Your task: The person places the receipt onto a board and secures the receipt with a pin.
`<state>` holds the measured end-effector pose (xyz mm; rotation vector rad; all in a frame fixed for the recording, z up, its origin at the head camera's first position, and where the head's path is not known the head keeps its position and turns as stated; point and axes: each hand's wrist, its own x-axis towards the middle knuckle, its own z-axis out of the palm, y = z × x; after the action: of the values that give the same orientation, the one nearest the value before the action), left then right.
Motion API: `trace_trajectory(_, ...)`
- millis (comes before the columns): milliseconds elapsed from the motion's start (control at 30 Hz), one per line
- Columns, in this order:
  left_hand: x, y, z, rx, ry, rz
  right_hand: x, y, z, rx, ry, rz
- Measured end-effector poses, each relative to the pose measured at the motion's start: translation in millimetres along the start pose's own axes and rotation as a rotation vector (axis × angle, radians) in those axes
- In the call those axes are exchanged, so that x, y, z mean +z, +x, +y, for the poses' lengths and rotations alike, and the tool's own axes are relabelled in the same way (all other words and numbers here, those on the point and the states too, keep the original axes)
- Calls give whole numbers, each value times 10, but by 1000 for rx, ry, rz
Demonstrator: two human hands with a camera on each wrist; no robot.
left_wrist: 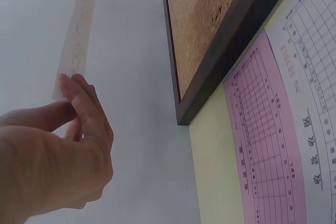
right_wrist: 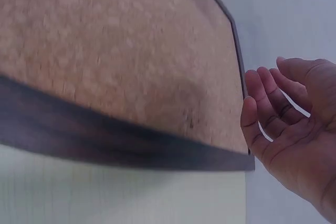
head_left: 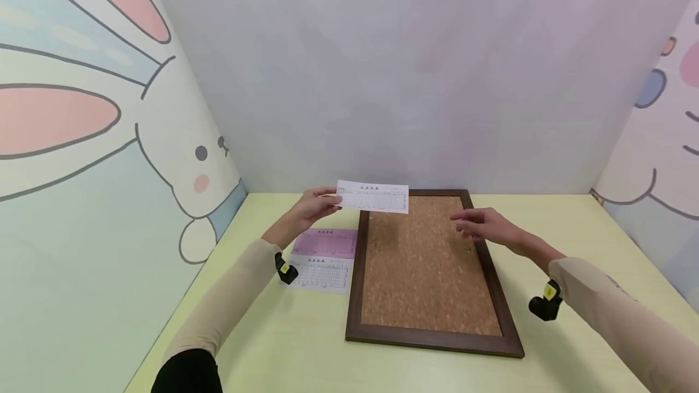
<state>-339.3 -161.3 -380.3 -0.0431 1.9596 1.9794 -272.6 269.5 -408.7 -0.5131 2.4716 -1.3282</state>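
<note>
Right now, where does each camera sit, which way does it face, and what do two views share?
Head: on the head, facing forward and down at the corkboard; left hand, right hand and sleeves show.
Left wrist: on that wrist, facing the left hand pinching a white slip; only that hand shows.
Right wrist: on that wrist, facing the right hand and corkboard; only that hand shows.
Head and left wrist share the pink slip.

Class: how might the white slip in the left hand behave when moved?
The slip is probably light: the left hand pinches it at one end only. It looks thin, so it may crease easily. Yet it seems fairly stiff, sticking out with little droop.
</note>
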Motion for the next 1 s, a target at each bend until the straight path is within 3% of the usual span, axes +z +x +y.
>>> trace_trajectory(500,413,-74,-106,13,26,-41,347,210,-351,29,215,24)
trace_trajectory(1000,533,24,-297,5,39,-28,350,207,-240,83,246,24)
